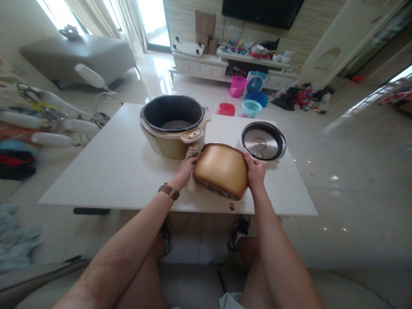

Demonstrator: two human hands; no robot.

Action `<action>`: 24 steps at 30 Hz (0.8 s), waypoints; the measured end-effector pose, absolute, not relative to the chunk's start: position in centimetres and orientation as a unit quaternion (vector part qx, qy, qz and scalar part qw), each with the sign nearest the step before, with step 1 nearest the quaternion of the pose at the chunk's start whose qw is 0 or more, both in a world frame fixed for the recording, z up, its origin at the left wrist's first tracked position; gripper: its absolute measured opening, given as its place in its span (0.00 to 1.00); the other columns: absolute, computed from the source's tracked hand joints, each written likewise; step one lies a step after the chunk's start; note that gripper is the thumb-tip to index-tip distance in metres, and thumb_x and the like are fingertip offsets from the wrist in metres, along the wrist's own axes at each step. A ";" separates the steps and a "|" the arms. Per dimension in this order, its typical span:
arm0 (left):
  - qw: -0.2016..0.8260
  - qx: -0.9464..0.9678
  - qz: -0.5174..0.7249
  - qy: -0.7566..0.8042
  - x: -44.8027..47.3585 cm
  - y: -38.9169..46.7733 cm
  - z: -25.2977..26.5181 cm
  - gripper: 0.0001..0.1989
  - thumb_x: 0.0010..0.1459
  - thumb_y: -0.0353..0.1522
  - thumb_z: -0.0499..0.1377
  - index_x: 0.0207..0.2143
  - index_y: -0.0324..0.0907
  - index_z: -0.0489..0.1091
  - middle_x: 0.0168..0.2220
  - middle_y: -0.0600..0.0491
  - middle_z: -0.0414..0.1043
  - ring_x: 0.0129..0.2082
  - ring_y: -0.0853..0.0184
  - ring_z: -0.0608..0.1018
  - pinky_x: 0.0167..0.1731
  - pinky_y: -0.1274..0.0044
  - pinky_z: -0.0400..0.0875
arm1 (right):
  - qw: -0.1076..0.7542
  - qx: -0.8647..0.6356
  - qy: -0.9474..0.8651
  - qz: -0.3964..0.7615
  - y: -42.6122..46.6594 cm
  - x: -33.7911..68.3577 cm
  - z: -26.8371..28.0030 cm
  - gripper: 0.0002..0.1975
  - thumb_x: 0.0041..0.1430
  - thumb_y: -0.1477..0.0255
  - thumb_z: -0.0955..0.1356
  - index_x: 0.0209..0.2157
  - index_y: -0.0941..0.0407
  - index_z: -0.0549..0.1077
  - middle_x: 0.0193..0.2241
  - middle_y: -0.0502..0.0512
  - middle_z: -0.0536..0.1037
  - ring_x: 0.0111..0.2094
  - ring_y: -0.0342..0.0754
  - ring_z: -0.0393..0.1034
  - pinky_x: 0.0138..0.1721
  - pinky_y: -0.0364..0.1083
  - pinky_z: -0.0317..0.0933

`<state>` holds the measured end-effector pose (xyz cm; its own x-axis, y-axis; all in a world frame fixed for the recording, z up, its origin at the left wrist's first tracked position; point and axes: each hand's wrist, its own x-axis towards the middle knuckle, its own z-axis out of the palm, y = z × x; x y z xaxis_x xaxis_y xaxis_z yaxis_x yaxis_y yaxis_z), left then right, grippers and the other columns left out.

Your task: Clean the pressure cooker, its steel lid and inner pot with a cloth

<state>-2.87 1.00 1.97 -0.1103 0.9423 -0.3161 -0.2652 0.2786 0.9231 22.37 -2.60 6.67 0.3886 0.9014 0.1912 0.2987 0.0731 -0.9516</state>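
A gold inner pot [222,169] is tilted over the front of the white table, its opening turned away from me and its base toward me. My right hand [255,171] grips its right rim, thumb on the outside. At the pot's left side my left hand [187,168] is closed on a crumpled patterned cloth [193,153], which lies against the pot. Behind and to the left stands the rooker body of a pressure cooker [164,143], open at the top with a dark inside. A round metal lid [264,141] lies underside up to the right.
The white table [106,171] has a small brown object [231,206] near its front edge. Beyond it on the floor are a red stool [225,109], a light blue basket [251,108] and a pink basket [238,86]. White padded rods [51,139] stand at the left.
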 end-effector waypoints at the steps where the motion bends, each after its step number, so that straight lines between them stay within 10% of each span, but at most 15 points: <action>1: 0.614 0.286 0.492 0.547 -2.9 1.0 1.8 0.15 0.50 0.38 0.65 0.38 0.39 0.82 0.45 0.45 0.85 0.53 0.50 0.82 0.58 0.60 0.73 | 0.552 -0.623 -0.483 0.273 -2.6 22.4 6.6 0.37 0.51 0.37 0.70 0.16 0.51 0.51 0.18 0.44 0.50 0.23 0.40 0.43 0.25 0.46 0.39; 14: 0.533 0.372 0.524 0.550 -1.8 0.3 2.7 0.18 0.54 0.36 0.62 0.44 0.39 0.83 0.53 0.46 0.83 0.59 0.50 0.79 0.64 0.60 0.68 | 0.518 -0.623 -0.551 0.199 -3.4 22.3 8.8 0.27 0.62 0.51 0.66 0.18 0.52 0.54 0.18 0.44 0.52 0.24 0.42 0.49 0.28 0.46 0.44; 24: 0.317 0.660 0.511 0.451 -1.2 -3.5 6.5 0.26 0.61 0.32 0.61 0.61 0.44 0.75 0.67 0.48 0.71 0.69 0.53 0.70 0.72 0.63 0.58 | 0.469 -0.681 -0.522 0.209 -3.6 22.1 9.4 0.33 0.54 0.44 0.73 0.15 0.53 0.58 0.17 0.44 0.53 0.23 0.40 0.46 0.25 0.46 0.41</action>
<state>-1.22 -3.53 6.48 0.0705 0.9188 0.3885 0.2712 -0.3924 0.8789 22.14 -3.63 9.41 0.3671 0.9073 0.2052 0.5152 -0.0146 -0.8569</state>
